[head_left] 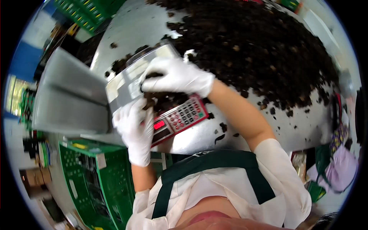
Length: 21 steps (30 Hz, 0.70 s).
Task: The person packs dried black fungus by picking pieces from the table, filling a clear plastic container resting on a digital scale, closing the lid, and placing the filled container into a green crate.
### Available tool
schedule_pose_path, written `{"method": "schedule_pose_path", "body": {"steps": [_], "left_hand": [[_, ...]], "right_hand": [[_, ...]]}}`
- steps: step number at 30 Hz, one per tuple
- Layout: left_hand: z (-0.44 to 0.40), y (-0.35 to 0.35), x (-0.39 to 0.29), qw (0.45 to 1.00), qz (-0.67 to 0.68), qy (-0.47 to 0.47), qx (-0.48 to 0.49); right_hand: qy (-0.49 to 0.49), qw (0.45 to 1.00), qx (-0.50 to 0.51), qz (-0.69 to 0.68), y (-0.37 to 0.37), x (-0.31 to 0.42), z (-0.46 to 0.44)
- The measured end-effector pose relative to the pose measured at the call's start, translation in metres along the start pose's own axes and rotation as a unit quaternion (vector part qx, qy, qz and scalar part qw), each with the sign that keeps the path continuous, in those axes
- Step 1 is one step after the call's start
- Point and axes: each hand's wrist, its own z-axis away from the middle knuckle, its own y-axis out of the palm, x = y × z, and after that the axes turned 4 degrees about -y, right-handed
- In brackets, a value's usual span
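Note:
A red digital scale with a keypad and a lit red display sits at the table's near edge. Dark pieces lie on its top, just below my hands. My right hand, in a white glove, reaches in from the right with its thumb and fingers curled around a clear plastic bag. White-gloved too, my left hand is at the scale's left side, its fingers bent at the bag's lower edge. What its fingertips hold is too blurred to make out. Behind the bag stands a clear-lidded container.
A big heap of dark pieces covers the metal table at the back and right. A grey bin stands to the left. Green crates are below at the left, another at the top left.

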Motion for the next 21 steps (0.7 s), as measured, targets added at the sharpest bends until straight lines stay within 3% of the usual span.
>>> {"method": "schedule_pose_path", "body": {"steps": [2,4,6,8,10,12,13,15,18,20,21], "left_hand": [[0.005,-0.008,-0.002,0.999,-0.031,-0.012,0.024],[0.012,-0.010,0.002,0.999,-0.025,-0.015,0.015],[0.023,-0.010,0.016,0.996,0.056,-0.058,0.034],[0.028,-0.005,0.002,0.995,0.046,-0.080,-0.044],[0.030,0.003,-0.021,0.988,0.126,-0.069,-0.059],[0.023,0.008,-0.044,0.968,0.230,0.019,0.103],[0.027,0.015,-0.061,0.979,0.152,0.085,0.105],[0.039,0.039,-0.077,0.953,0.236,0.107,0.154],[0.045,0.060,-0.091,0.920,0.302,0.112,0.222],[0.054,0.076,-0.085,0.903,0.315,0.127,0.261],[0.062,0.084,-0.087,0.897,0.319,0.129,0.277]], "right_hand": [[-0.050,0.973,0.079,0.211,0.009,-0.001,0.004],[-0.002,0.965,0.084,0.247,0.017,0.015,0.009],[-0.070,0.955,-0.065,0.281,0.030,0.010,0.013],[-0.084,0.926,-0.109,0.350,0.014,0.038,0.025],[-0.098,0.913,-0.160,0.362,0.013,0.050,0.054],[-0.003,0.984,-0.107,0.140,0.015,0.061,0.094],[0.024,0.990,-0.109,-0.091,0.017,0.056,0.113],[0.165,0.960,-0.108,-0.199,-0.001,0.057,0.162],[0.393,0.870,-0.227,-0.194,-0.042,0.068,0.255],[0.440,0.872,-0.212,-0.038,-0.074,0.095,0.326],[0.538,0.828,-0.153,0.038,-0.089,0.120,0.348]]}}
